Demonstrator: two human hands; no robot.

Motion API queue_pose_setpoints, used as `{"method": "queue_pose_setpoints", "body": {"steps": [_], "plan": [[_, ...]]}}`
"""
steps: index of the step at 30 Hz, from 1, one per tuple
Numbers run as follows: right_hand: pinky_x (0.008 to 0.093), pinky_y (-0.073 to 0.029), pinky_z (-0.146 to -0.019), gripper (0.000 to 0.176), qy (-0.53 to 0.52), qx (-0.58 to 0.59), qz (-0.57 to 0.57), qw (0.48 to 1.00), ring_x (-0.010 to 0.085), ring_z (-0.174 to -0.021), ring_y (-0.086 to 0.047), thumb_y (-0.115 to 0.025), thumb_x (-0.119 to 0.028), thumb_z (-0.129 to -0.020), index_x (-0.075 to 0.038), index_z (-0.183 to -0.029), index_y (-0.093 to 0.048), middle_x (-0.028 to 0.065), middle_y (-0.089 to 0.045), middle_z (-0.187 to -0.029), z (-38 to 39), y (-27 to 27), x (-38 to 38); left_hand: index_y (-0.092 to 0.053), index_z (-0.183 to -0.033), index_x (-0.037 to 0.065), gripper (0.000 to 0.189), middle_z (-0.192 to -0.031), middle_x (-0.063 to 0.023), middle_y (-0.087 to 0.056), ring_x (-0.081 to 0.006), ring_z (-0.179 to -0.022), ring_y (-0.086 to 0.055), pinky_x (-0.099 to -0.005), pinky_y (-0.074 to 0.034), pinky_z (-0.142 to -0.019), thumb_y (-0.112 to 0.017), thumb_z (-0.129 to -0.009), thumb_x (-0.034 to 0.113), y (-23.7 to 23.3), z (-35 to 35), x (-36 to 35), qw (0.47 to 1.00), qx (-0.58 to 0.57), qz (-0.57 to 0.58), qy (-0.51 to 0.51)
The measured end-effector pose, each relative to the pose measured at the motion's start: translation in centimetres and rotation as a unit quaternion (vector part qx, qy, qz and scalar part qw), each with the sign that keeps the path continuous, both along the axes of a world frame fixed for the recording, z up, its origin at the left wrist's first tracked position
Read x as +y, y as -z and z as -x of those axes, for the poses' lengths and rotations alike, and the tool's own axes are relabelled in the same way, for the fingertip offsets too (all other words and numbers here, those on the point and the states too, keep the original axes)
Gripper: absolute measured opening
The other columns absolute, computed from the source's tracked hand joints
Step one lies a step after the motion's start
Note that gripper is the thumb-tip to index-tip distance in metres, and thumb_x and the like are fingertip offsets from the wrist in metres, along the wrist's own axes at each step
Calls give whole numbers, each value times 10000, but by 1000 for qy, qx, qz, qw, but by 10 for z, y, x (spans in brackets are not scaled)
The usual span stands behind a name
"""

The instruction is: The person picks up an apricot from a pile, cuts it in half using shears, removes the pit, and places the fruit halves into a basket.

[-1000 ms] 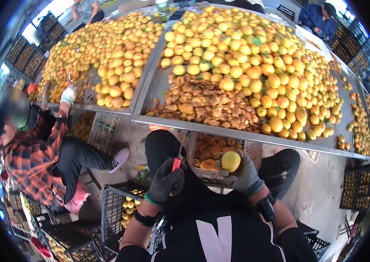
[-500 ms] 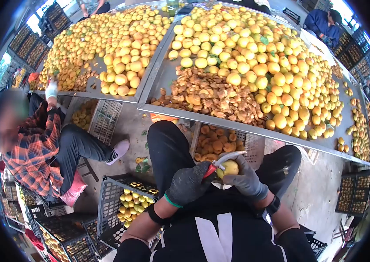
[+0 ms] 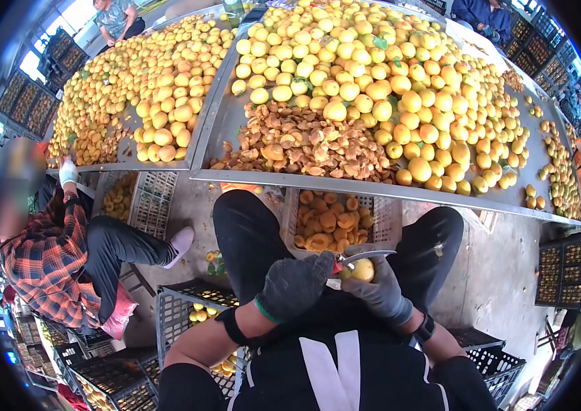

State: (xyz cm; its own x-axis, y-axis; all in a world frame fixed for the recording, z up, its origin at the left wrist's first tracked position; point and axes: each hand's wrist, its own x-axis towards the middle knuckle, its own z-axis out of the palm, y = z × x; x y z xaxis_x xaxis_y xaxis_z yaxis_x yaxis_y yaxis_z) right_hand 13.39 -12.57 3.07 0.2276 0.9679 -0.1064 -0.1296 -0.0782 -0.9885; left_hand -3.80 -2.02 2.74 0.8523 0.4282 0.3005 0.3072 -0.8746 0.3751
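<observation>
My left hand [image 3: 295,286], in a dark glove with a green cuff edge, is closed around the red handle of a curved knife [image 3: 370,255]. Its blade points right and lies across the top of a yellow apricot [image 3: 360,270]. In a grey glove, my right hand [image 3: 381,293] grips that apricot from below and from the right. Both hands are close together above my lap. Just beyond them, between my knees, a light plastic crate [image 3: 386,220] contains halved apricots [image 3: 329,220].
A metal-edged table [image 3: 304,182] carries heaped whole apricots [image 3: 441,103] and a pile of brown pits and scraps [image 3: 318,145]. At left sits a person in a plaid shirt [image 3: 50,270]. A black crate [image 3: 201,293] with apricots stands beside me; other people work behind the table.
The view has shifted, and table and crate appear further left. Both hands still hold the knife and apricot; the blade now shows its flat side more, pointing right.
</observation>
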Motion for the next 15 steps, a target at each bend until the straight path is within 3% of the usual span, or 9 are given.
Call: {"method": "queue_pose_setpoints", "body": {"steps": [2, 6, 9, 11, 12, 13, 14, 15], "plan": [[302, -445, -857, 465, 3, -117, -94, 989, 186, -978, -553, -781, -197, -760, -56, -1117, -519, 79, -532, -1094, -2, -1, 3, -602, -1096, 47, 338, -816, -108, -648, -260, -613, -625, -386, -474, -508, -605, -779, 162, -3, -4, -1, 999, 8, 37, 13], [298, -445, -848, 450, 1, -198, -102, 975, 203, -975, -553, -789, -175, -744, -64, -1096, -534, 86, -533, -1100, -10, -8, 4, -622, -1050, 79, 308, -842, -115, -657, -283, -665, -646, -387, -500, -560, -645, -766, 196, -2, -9, -6, 998, 19, 61, 19], [301, -445, -847, 431, -29, -145, -47, 988, 198, -975, -545, -778, -177, -755, -59, -1090, -534, 72, -533, -1076, -17, -7, 3, -609, -1052, 76, 329, -828, -124, -652, -281, -664, -648, -377, -502, -568, -671, -762, 220, 2, -16, -4, 998, 32, 58, 12], [270, -451, -817, 437, -32, 13, -16, 999, 164, -940, -547, -762, -195, -779, -66, -1115, -515, 54, -534, -1021, -20, 1, 4, -582, -1083, 66, 354, -824, -138, -647, -290, -672, -648, -384, -502, -572, -666, -776, 222, -4, -24, -1, 994, 31, 109, 9], [270, -451, -817, 437, -30, 11, -16, 999, 164, -940, -547, -762, -195, -779, -66, -1115, -515, 54, -534, -1021, -21, -1, 3, -555, -1114, 55, 380, -821, -152, -642, -299, -679, -648, -391, -502, -576, -660, -791, 224, -9, -28, 2, 987, 32, 159, 7], [246, -453, -748, 436, -16, 101, 31, 994, 145, -863, -548, -744, -226, -801, -68, -1128, -502, 45, -535, -977, -22, -7, 3, -555, -1114, 55, 380, -821, -152, -642, -299, -679, -648, -391, -502, -576, -660, -791, 224, -18, -33, 5, 987, 31, 158, 10], [222, -455, -679, 438, -3, 191, 78, 978, 127, -787, -549, -725, -257, -823, -71, -1141, -488, 37, -535, -934, -23, -13, 4, -524, -1139, 46, 407, -823, -168, -638, -317, -694, -647, -405, -503, -588, -656, -796, 221, -29, -37, 9, 933, 60, 356, 15], [222, -455, -679, 438, -2, 191, 77, 979, 127, -787, -549, -725, -257, -823, -71, -1141, -488, 37, -535, -934, -27, -17, 4, -493, -1165, 37, 435, -826, -184, -634, -335, -709, -647, -418, -504, -601, -652, -802, 219, -35, -39, 10, 838, 88, 538, 17]]}}
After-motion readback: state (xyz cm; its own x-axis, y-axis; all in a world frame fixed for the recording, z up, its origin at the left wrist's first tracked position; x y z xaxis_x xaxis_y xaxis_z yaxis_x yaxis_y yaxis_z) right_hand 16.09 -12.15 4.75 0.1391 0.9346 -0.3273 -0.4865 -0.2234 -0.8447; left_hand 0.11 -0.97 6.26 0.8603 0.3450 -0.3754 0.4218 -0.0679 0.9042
